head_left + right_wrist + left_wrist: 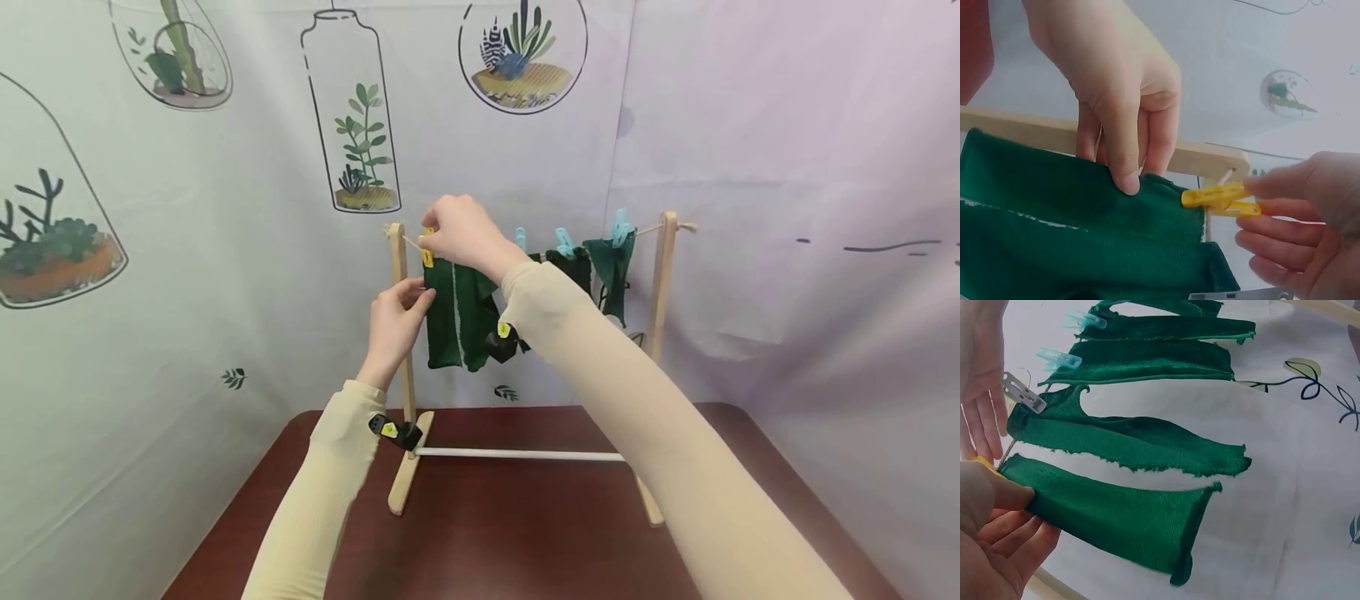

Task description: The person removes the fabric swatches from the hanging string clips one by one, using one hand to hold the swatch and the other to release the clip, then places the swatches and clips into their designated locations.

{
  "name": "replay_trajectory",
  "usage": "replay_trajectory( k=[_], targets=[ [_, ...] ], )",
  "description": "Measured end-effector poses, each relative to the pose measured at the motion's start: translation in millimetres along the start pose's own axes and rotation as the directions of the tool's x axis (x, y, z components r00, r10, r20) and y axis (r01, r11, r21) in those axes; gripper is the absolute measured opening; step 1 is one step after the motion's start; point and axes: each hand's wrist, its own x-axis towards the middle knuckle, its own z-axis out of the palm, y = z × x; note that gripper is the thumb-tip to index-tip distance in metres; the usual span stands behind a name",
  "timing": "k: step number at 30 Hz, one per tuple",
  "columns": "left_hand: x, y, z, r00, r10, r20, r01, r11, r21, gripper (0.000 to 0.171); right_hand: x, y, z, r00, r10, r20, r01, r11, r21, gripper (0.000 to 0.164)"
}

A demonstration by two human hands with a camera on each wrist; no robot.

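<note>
At the left end of a string line, my left hand (393, 325) pinches the edge of a dark green cloth piece (1116, 512) between thumb and fingers. My right hand (467, 233) reaches over the line and pinches a yellow clothespin (1213, 197) by its handle ends. The clothespin's tip sits on the cloth's top corner. Beside this piece hangs a second green cloth piece (1129, 434), fastened by a grey clip (1025, 394). In the left wrist view, the right hand's palm shows beyond the line, and its hold on the clothespin is mostly hidden there.
More green pieces hang farther right under light blue clothespins (564, 242). Wooden posts (662, 292) carry the line, with a white bar (517, 454) joining them low down. The rack stands on a dark red table (510, 533), before a printed cloth backdrop (247, 208).
</note>
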Motion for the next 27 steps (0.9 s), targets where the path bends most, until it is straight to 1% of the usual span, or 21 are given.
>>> replay_trajectory(
  k=[5, 11, 16, 19, 22, 25, 27],
  targets=[
    [-0.1, -2.7, -2.8, 1.0, -0.015, 0.013, 0.015, 1.0, 0.016, 0.033, 0, 1, 3, 0.999, -0.012, -0.036, 0.012, 1.0, 0.014, 0.032],
    [0.2, -2.1, -2.6, 1.0, -0.025, 0.019, 0.024, 0.999, 0.025, 0.034, -1, 3, 4, 0.996, -0.015, -0.091, 0.021, 0.998, 0.066, 0.024],
    [-0.9, -1.0, -0.5, 1.0, -0.014, 0.018, 0.014, 0.999, 0.03, 0.033, -2, 6, 4, 0.992, -0.053, -0.111, 0.064, 0.993, 0.096, 0.022],
    [-1.7, -0.8, 0.9, 1.0, 0.0, 0.019, -0.001, 0.999, 0.032, 0.032, -5, 8, -1, 0.984, -0.094, -0.155, 0.113, 0.986, 0.122, 0.022],
    [-3.6, -1.6, 1.5, 1.0, 0.002, 0.026, -0.003, 0.999, 0.032, 0.032, -10, 11, -10, 0.965, -0.119, -0.233, 0.157, 0.976, 0.151, 0.02],
    [-5.7, -3.4, 0.7, 0.999, -0.008, 0.034, 0.007, 1.0, 0.029, 0.033, -14, 12, -21, 0.946, -0.127, -0.298, 0.179, 0.972, 0.153, 0.02],
    [-6.5, -4.6, -0.6, 0.999, -0.009, 0.035, 0.008, 1.0, 0.028, 0.033, -18, 12, -28, 0.94, -0.136, -0.313, 0.189, 0.971, 0.146, 0.02]
  ],
)
